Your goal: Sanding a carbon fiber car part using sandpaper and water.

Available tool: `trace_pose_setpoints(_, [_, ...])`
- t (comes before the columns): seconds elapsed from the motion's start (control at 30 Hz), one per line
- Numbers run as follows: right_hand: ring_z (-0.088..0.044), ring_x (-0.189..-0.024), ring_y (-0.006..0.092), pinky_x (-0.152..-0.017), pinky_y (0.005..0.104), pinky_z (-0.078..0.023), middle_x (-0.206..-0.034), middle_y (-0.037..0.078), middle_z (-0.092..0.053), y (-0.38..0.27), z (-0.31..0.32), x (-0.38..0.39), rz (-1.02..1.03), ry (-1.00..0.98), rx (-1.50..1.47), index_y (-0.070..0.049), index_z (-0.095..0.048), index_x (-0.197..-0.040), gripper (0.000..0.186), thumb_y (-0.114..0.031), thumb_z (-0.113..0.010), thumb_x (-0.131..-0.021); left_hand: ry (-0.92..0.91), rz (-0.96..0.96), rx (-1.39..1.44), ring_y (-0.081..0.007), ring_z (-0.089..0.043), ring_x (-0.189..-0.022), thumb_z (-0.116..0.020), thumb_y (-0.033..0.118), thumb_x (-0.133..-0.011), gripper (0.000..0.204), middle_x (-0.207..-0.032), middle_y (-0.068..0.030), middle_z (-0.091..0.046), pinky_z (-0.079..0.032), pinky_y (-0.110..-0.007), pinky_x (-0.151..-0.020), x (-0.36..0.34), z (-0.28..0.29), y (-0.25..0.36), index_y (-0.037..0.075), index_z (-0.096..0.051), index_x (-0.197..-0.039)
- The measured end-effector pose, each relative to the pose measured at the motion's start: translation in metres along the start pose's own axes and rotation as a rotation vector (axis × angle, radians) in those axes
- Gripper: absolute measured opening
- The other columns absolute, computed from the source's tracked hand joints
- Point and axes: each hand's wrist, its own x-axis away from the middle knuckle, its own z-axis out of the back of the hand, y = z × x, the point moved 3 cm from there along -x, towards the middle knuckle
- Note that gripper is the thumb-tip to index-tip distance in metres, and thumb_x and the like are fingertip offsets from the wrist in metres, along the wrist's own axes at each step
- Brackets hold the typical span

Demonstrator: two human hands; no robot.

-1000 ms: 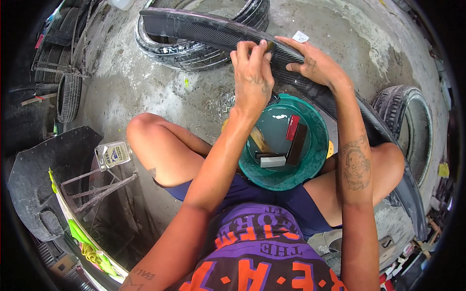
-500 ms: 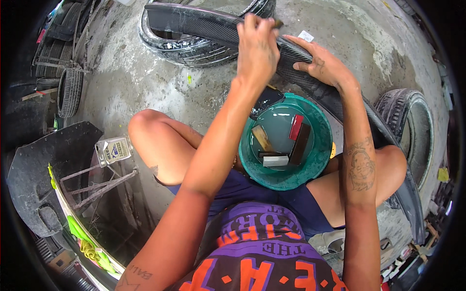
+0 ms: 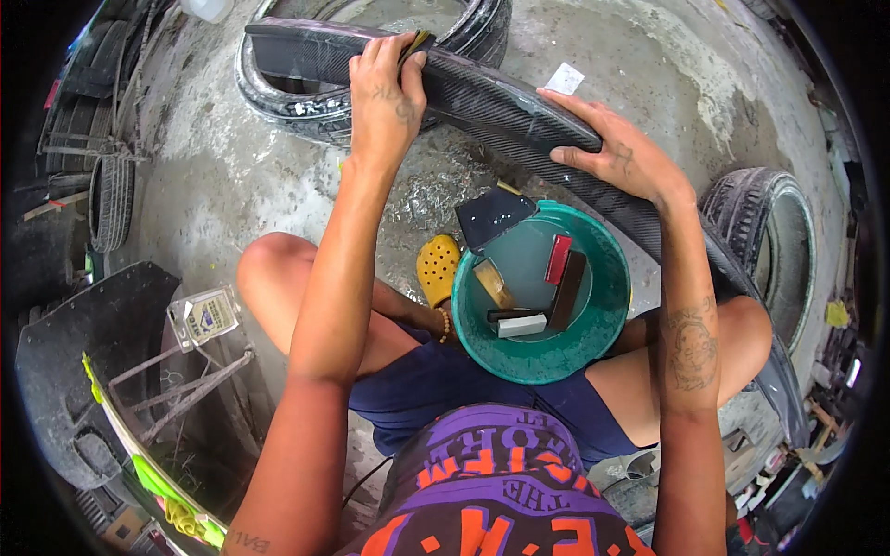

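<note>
A long, curved carbon-fibre strip slants across from the upper left to the lower right, wet and dark. My left hand is closed on a small dark folded piece of sandpaper with a yellowish edge, pressed to the strip near its far left end. Further right, my right hand grips the strip, fingers over the top edge and thumb on the near face. Between my legs stands a green bucket of cloudy water, holding red, brown, tan and grey blocks.
A tyre lies under the strip's left end; another tyre sits at right. A black sheet overlaps the bucket's rim beside a yellow clog. Dark panels and a metal stand are at left.
My left hand has moved left along the strip with the sandpaper. My right hand stays gripping the strip. The view has shifted slightly, bringing the yellow clog into sight.
</note>
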Motion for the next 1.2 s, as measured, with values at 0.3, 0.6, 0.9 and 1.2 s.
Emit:
trace_pose_setpoints(0.3, [-0.063,-0.068,0.0179,-0.07,0.0349,-0.051,-0.075,0.007,-0.073,-0.013,0.002,-0.048,-0.069,0.36,0.029,0.003,-0.082,-0.09,0.056,-0.051,-0.074,-0.099,0.088,0.012,0.073,-0.0357,-0.068,-0.105,-0.07,0.006,-0.099,0.025,-0.116,-0.0155,-0.073,-0.052,-0.043,-0.094,0.008,-0.007,-0.004,0.002,-0.072,-0.124])
trace_pose_setpoints(0.6, [-0.057,-0.077,0.006,-0.071,0.0266,-0.045,-0.084,-0.004,-0.07,-0.008,0.004,-0.046,-0.162,0.176,-0.249,-0.005,-0.082,-0.098,0.039,-0.044,-0.079,-0.099,0.102,-0.003,0.085,-0.0359,-0.068,-0.106,-0.07,0.006,-0.1,0.025,-0.117,-0.0154,-0.073,-0.052,-0.042,-0.095,0.009,-0.008,-0.006,0.002,-0.072,-0.124])
trace_pose_setpoints(0.9, [-0.068,-0.119,0.0222,-0.106,0.0349,-0.05,-0.131,0.016,-0.075,0.019,0.017,-0.029,-0.026,-0.06,-0.361,-0.01,-0.07,-0.144,0.067,-0.05,-0.085,-0.092,0.101,0.0,0.132,-0.0352,-0.064,-0.105,-0.067,0.003,-0.098,0.026,-0.119,-0.0153,-0.071,-0.047,-0.043,-0.096,0.008,-0.008,-0.005,0.0,-0.07,-0.124])
trace_pose_setpoints(1.2, [-0.067,-0.098,0.0265,-0.097,0.0389,-0.053,-0.135,0.019,-0.065,0.012,0.034,-0.006,-0.032,-0.4,-0.022,-0.028,-0.031,-0.173,0.101,-0.012,-0.072,-0.082,0.01,0.03,0.125,-0.0366,-0.064,-0.102,-0.069,0.004,-0.097,0.025,-0.115,-0.0149,-0.073,-0.05,-0.043,-0.093,-0.006,0.008,0.002,0.002,-0.072,-0.122])
